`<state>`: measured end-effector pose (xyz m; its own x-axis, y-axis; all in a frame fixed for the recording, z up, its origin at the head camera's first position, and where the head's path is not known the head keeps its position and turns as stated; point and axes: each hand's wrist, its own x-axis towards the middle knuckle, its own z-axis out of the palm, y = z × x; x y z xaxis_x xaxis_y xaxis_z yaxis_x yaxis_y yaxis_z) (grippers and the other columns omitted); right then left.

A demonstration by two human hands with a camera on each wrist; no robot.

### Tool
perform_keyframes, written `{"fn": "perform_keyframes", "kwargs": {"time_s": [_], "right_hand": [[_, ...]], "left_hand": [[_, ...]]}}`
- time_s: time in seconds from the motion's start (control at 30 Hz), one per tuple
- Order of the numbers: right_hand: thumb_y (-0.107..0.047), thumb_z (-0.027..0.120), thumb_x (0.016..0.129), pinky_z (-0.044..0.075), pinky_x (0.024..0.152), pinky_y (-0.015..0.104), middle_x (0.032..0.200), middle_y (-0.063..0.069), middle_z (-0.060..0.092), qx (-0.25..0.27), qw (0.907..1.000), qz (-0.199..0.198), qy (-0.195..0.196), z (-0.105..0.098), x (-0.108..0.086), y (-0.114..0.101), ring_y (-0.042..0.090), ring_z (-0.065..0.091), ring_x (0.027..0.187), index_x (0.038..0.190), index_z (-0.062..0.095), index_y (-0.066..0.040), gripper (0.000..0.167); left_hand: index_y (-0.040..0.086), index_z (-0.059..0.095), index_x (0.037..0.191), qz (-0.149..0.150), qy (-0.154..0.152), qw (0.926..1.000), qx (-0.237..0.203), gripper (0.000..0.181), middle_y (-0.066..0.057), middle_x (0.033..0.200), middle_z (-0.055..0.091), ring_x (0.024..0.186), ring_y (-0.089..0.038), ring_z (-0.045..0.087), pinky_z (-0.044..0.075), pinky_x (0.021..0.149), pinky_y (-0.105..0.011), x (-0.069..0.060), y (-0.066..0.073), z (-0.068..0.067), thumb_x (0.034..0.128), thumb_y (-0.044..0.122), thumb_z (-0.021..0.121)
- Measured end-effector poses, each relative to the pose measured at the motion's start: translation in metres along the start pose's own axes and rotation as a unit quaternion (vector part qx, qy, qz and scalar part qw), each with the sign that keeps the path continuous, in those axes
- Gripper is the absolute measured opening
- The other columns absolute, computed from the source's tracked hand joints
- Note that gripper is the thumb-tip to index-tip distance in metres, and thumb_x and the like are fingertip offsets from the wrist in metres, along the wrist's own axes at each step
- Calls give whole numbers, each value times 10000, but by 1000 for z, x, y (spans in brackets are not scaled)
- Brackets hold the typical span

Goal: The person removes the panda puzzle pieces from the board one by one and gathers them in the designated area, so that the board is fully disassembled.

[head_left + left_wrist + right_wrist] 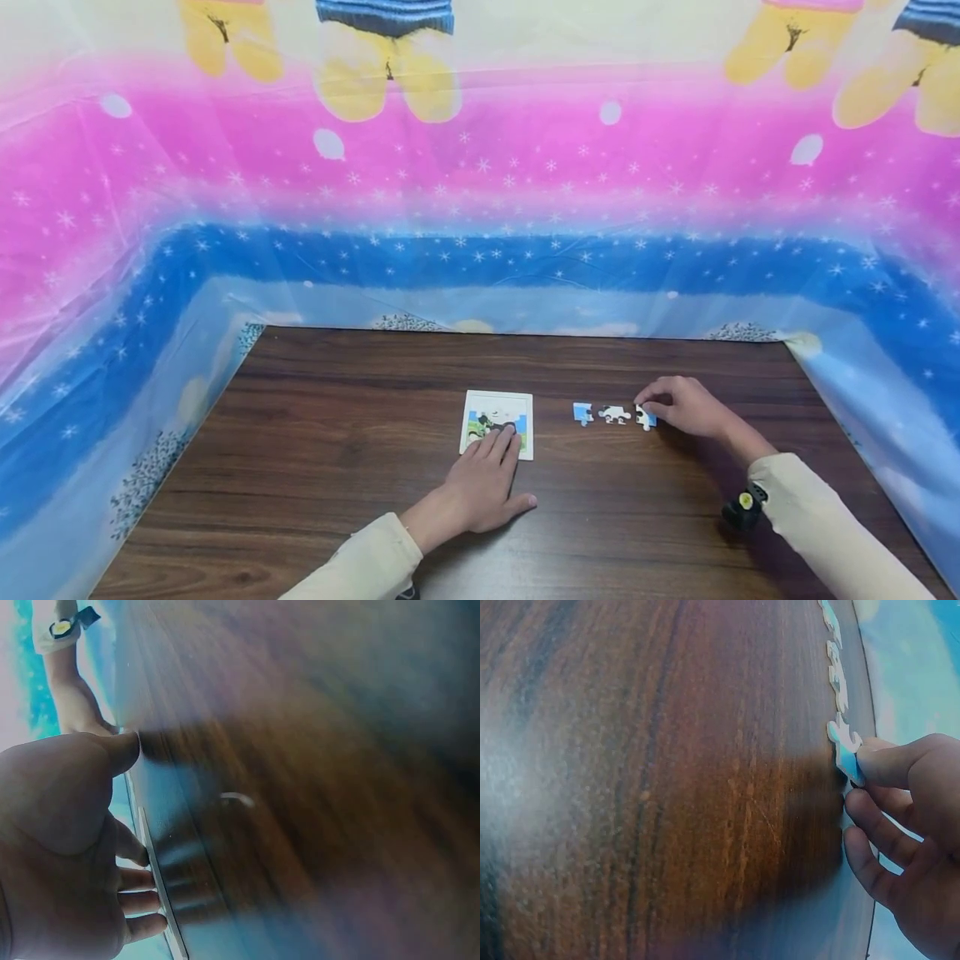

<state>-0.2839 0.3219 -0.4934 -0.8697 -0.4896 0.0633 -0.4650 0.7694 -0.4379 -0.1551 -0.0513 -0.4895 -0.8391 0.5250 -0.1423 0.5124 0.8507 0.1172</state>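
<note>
A white-framed puzzle board (463, 425) lies on the table, its picture partly filled. My left hand (480, 492) rests flat on its lower part, fingers straight and thumb spread; the left wrist view shows the fingertips on the board's edge (165, 900). Right of the board, three loose pieces lie in a row: a blue one (582, 412), a mostly white one (615, 413) and a blue-and-white one (642, 416). My right hand (690, 407) pinches that last piece (845, 750) between thumb and finger, at the table surface.
The brown wooden table (337, 383) extends around the board and pieces. A pink and blue patterned cloth (480, 250) hangs behind the table and along both sides. A dark device with a yellow spot (744, 502) sits at the right wrist.
</note>
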Motion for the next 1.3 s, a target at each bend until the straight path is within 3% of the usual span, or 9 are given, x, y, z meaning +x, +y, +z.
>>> {"fn": "perform_keyframes", "kwargs": {"time_s": [0.2, 0.4, 0.6, 0.9, 1.3], "right_hand": [[-80, 683, 972, 550, 817, 454, 1055, 20, 737, -92, 9999, 77, 56, 1, 2, -1, 250, 678, 1000, 1067, 792, -138, 156], [-98, 689, 975, 549, 817, 470, 1071, 30, 735, -125, 9994, -97, 319, -5, 12, -9, 248, 679, 987, 1089, 779, -113, 147], [-123, 685, 985, 558, 759, 377, 1071, -6, 721, 10, 9984, -463, 319, -12, 27, -39, 144, 663, 910, 1121, 771, -103, 162], [-159, 651, 1015, 570, 769, 343, 1110, 9, 729, 213, 9952, -937, -194, -5, 56, -87, 99, 670, 895, 1179, 755, -95, 205], [-173, 654, 1013, 589, 817, 352, 1136, 11, 741, 306, 9872, -1493, -479, 24, 94, -139, 121, 693, 933, 1157, 766, -99, 197]], "left_hand": [[-8, 281, 1596, 18, -12, 10000, 22, 882, -187, 1676, 229, 1542, -337, 244, 267, 1231, -475, -1, 2, -2, 1014, 636, 440], [-26, 276, 1592, 36, 30, 10000, 82, 903, -204, 1673, 224, 1543, -349, 235, 269, 1229, -479, -1, 2, 3, 1014, 654, 417], [-9, 247, 1606, 38, 4, 9999, 169, 914, -190, 1687, 184, 1555, -333, 204, 242, 1242, -461, -1, -1, 7, 1014, 672, 389], [5, 238, 1612, -18, -71, 9999, 118, 889, -171, 1694, 173, 1560, -317, 192, 233, 1245, -468, -2, 0, 4, 1024, 654, 386], [6, 243, 1612, -36, -117, 9998, -161, 888, -171, 1696, 165, 1565, -340, 159, 221, 1245, -489, -3, 0, 3, 1024, 659, 375]]}}
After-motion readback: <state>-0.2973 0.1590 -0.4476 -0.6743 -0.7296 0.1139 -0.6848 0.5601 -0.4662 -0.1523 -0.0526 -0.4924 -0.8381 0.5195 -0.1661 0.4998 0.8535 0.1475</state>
